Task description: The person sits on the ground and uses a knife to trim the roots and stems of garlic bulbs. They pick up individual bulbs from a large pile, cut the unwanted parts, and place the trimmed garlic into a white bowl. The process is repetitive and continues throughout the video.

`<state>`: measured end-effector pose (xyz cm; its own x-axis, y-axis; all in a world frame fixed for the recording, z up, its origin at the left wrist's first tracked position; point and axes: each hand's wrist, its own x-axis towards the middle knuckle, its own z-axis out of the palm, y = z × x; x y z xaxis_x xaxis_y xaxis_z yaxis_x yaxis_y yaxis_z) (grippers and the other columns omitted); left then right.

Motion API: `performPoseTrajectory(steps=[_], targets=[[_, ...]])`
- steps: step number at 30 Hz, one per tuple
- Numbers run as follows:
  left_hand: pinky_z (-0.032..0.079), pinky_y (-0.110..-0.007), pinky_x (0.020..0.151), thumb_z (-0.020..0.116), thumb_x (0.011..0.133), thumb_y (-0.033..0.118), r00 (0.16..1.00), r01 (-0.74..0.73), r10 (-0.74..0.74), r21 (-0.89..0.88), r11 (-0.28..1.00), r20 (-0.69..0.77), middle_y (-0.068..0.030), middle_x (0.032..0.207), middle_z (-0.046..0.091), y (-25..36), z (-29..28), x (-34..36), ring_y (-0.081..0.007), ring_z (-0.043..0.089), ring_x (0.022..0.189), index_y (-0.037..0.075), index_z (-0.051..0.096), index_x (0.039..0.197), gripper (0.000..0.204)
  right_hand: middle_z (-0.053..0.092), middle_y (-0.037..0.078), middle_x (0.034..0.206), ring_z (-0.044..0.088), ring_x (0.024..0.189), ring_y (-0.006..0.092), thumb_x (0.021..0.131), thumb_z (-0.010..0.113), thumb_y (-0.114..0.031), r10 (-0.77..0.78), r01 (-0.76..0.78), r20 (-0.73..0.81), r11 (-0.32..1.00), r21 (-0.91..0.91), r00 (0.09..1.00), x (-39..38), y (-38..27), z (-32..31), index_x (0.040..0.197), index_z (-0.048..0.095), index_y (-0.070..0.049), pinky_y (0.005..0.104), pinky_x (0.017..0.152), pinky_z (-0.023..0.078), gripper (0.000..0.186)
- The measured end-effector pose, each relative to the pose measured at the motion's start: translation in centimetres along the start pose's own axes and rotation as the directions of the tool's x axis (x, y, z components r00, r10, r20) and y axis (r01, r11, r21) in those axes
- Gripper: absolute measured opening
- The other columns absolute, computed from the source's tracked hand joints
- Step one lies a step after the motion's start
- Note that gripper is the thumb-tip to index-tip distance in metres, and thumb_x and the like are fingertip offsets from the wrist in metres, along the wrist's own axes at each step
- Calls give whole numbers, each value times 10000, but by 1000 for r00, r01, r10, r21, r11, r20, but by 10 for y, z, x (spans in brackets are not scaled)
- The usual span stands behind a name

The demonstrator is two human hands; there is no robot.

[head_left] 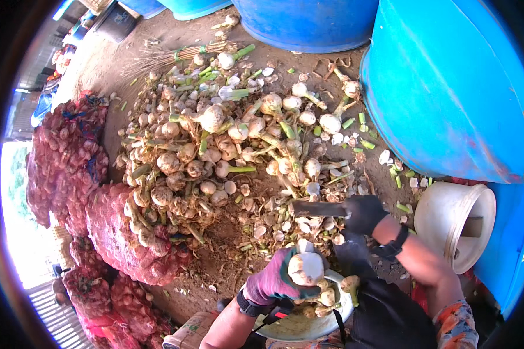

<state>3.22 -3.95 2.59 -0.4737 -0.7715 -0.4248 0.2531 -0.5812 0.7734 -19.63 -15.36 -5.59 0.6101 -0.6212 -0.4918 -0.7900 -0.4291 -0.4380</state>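
Observation:
My left hand (273,276), in a purple and dark glove, is closed around a large whitish garlic bulb (306,269). It holds the bulb over a pale basin (294,333) in which several more bulbs (327,296) lie. My right hand (364,214), in a black glove, grips a knife whose broad, dirty blade (319,209) points left. The blade is apart from the held bulb, over cut scraps on the ground. Beyond both hands spreads a large heap of garlic bulbs (212,118) with green and dry stems.
Red mesh sacks full of bulbs (108,227) stand along the left. Large blue tubs (448,87) rise at the right and back (308,23). A white bucket (442,227) lies on its side at the right. Cut stem pieces (368,144) litter the brown ground.

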Motion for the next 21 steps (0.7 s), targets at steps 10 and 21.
performPoseTrajectory(steps=[10,21], targets=[[464,-435,855,619,803,407,877,-475,252,-665,577,-409,-134,986,589,-11,4,23,-279,574,951,-6,483,1190,582,602,31,631,582,597,99,680,753,-222,-1,-159,167,293,943,986,-34,-65,-17,820,631,-36,290,548,473,263],[486,-269,740,617,807,149,945,139,-171,-128,982,-278,-101,926,637,2,-10,0,-149,607,834,-62,558,1120,382,570,116,645,562,597,210,615,764,-175,-87,131,-98,688,714,991,-22,-51,-34,766,573,-26,319,580,452,286]])
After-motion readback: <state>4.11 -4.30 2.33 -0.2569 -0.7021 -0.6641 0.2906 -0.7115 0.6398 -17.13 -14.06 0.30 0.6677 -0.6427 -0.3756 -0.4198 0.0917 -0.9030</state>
